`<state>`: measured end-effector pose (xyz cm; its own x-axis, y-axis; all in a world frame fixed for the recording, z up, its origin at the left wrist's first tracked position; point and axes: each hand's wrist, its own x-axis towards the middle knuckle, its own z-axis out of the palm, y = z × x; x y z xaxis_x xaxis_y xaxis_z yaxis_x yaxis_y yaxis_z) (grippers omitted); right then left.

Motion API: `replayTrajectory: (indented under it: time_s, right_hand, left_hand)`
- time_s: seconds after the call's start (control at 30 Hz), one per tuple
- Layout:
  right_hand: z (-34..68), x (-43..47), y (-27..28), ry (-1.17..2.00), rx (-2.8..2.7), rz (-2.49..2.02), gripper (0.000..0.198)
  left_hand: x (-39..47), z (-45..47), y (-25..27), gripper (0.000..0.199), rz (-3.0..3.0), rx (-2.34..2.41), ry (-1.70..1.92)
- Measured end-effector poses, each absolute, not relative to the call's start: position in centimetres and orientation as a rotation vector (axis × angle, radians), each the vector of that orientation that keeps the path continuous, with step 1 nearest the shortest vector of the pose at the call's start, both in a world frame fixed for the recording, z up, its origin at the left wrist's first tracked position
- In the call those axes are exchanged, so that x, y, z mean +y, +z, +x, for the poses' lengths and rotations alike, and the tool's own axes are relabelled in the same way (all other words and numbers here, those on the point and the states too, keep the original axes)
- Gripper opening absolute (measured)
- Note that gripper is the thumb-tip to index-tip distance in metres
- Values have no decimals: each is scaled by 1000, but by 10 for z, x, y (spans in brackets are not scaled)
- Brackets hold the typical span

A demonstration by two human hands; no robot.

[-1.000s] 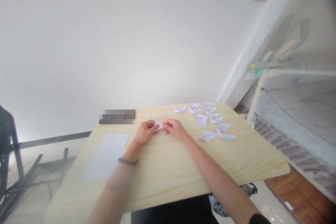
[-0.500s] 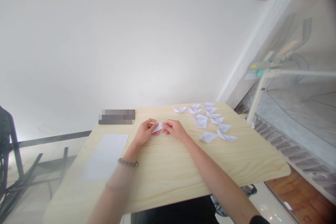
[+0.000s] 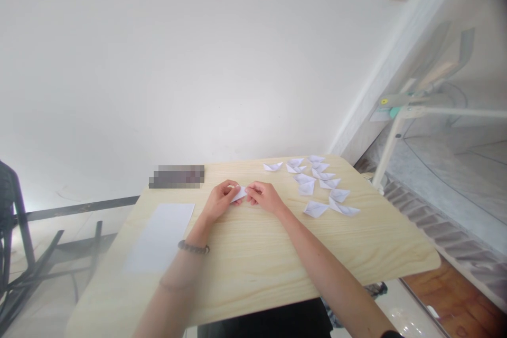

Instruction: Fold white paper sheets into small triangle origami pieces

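Note:
A small piece of folded white paper (image 3: 239, 194) is held between my two hands, just above the middle of the table. My left hand (image 3: 220, 199) has its fingers closed round the paper's left side, the thumb along it. With thumb and fingers pinched, my right hand (image 3: 263, 196) grips its right end. The fingers cover much of the paper, so its full shape is hidden. To the right of my hands lie several folded white paper boats (image 3: 316, 208). Left of my left wrist, flat white paper (image 3: 162, 232) rests on the table.
The pale wooden table (image 3: 245, 269) stands against a white wall. A dark blurred-out object (image 3: 176, 177) lies at its back left. Beyond the left side is a dark chair frame (image 3: 16, 232); a white metal stand (image 3: 390, 148) rises beyond the right edge.
Both hands keep hold of the folded paper with almost no movement. The whole view has shifted very slightly; the boats and flat paper lie as before.

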<state>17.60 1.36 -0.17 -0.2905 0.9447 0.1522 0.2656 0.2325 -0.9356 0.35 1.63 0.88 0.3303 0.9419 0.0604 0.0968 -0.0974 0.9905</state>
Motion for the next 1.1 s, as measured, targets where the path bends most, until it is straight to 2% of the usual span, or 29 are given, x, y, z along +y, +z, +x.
replayTrajectory:
  time_s: [0.27, 0.53, 1.1]
  right_hand:
    - [177, 16, -5, 1134, -1678, -1114, 28]
    - [176, 15, -3, 1106, -1566, -1135, 28]
    - [177, 18, -3, 1062, -1555, -1138, 27]
  left_hand:
    - [18, 5, 9, 34, 1435, 965, 960]
    - [15, 6, 15, 46, 1380, 966, 888]
    - [20, 4, 13, 40, 1338, 941, 796]
